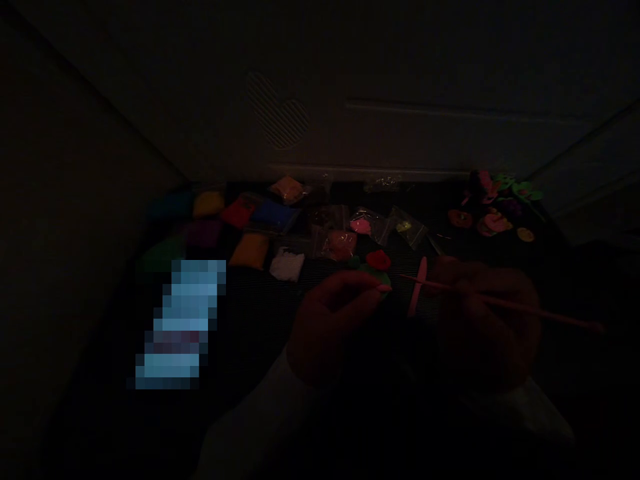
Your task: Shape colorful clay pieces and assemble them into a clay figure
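In dim light, my left hand [333, 320] is closed, its thumb and fingertips pinching a small pink piece of clay [384, 288]. A long thin pink modelling tool [530, 309] is gripped in my right hand [493, 320], its fine tip pointing left toward my left fingertips, apart from the clay. Between the hands lies a flat pink modelling knife [419, 287]. Just beyond my left fingers is a green clay piece [375, 273], partly hidden, with a red clay piece [379, 259] beside it.
Several bags of coloured clay, such as a yellow-orange one [250, 251], a white one [287, 264] and a blue one [274, 213], lie along the back. Finished-looking clay shapes [495, 223] are at the back right. A bright pixelated screen [181, 323] lies left; a wall [425, 133] stands behind.
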`<action>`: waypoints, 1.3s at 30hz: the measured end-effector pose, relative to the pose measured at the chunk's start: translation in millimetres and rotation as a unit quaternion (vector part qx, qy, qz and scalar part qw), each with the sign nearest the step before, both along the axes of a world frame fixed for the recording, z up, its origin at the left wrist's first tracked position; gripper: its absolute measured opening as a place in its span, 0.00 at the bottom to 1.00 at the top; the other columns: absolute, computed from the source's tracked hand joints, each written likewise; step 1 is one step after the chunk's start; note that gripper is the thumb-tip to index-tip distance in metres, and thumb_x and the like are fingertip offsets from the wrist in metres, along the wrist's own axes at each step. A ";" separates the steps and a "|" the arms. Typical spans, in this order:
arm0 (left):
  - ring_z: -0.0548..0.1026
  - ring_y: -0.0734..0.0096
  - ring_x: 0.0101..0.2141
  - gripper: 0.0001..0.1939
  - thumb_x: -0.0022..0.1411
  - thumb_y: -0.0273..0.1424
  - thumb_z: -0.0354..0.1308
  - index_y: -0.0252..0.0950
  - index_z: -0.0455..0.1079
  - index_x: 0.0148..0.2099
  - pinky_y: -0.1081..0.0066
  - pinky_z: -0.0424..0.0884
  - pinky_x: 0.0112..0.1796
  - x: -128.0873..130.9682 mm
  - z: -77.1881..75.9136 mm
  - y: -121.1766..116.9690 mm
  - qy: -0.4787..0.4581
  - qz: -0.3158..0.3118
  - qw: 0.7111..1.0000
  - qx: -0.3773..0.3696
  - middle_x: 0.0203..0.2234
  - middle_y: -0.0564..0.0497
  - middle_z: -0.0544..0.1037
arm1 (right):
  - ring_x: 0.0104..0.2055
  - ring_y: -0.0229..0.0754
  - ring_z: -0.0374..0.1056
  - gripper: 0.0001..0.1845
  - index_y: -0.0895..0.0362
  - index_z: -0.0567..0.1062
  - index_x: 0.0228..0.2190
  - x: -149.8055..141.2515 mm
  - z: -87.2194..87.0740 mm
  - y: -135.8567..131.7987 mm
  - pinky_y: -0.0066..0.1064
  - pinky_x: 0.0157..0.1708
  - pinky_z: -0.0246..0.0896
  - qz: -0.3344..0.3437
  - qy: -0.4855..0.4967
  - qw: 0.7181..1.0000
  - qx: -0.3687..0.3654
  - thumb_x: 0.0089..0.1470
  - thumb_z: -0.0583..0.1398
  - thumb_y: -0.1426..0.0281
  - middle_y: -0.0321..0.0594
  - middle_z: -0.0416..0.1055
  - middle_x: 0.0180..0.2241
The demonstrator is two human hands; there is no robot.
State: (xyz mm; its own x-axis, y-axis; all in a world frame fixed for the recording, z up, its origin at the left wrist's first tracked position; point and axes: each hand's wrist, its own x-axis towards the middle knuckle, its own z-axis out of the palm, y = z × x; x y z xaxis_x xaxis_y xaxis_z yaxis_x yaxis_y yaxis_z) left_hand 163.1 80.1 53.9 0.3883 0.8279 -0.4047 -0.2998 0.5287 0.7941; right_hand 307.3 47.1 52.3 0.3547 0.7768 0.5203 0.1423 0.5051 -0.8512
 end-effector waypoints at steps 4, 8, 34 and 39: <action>0.71 0.77 0.27 0.04 0.48 0.27 0.60 0.38 0.71 0.30 0.76 0.64 0.30 0.6 -0.4 -0.9 -0.008 0.003 1.000 0.007 0.25 0.56 0.75 | 0.32 0.42 0.65 0.09 0.52 0.72 0.31 -6.5 0.7 1.1 0.41 0.38 0.58 -0.017 -0.024 1.000 -0.007 0.49 0.53 0.71 0.37 0.68 0.25; 0.71 0.76 0.28 0.04 0.47 0.27 0.61 0.37 0.71 0.30 0.76 0.64 0.31 0.9 -0.2 -0.6 -0.003 0.001 1.000 0.013 0.26 0.55 0.75 | 0.35 0.39 0.64 0.11 0.51 0.71 0.35 -7.2 4.9 -1.8 0.34 0.35 0.59 -0.016 -0.132 0.987 -0.087 0.50 0.53 0.74 0.35 0.70 0.31; 0.71 0.80 0.27 0.04 0.46 0.25 0.61 0.35 0.71 0.29 0.78 0.64 0.31 1.6 -6.9 1.2 -0.096 -0.037 0.993 -0.050 0.24 0.56 0.75 | 0.42 0.43 0.64 0.22 0.52 0.67 0.38 -1.8 -0.2 3.6 0.42 0.44 0.57 0.105 -0.196 0.974 -0.044 0.39 0.60 0.80 0.37 0.68 0.35; 0.71 0.81 0.27 0.04 0.47 0.25 0.61 0.35 0.70 0.29 0.80 0.64 0.30 1.3 -5.4 0.8 -0.089 -0.041 0.994 -0.054 0.24 0.56 0.75 | 0.40 0.43 0.65 0.21 0.51 0.67 0.38 -1.0 -1.1 4.3 0.43 0.43 0.58 0.104 -0.193 0.975 -0.047 0.40 0.59 0.81 0.37 0.69 0.35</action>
State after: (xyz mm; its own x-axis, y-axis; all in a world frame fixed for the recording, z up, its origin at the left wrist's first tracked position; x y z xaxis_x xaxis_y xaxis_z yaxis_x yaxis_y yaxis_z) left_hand 164.4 80.8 48.5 0.5266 0.7455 -0.4084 -0.3823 0.6368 0.6696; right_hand 306.2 51.4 51.2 -0.0235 0.8621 0.5062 0.3641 0.4790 -0.7988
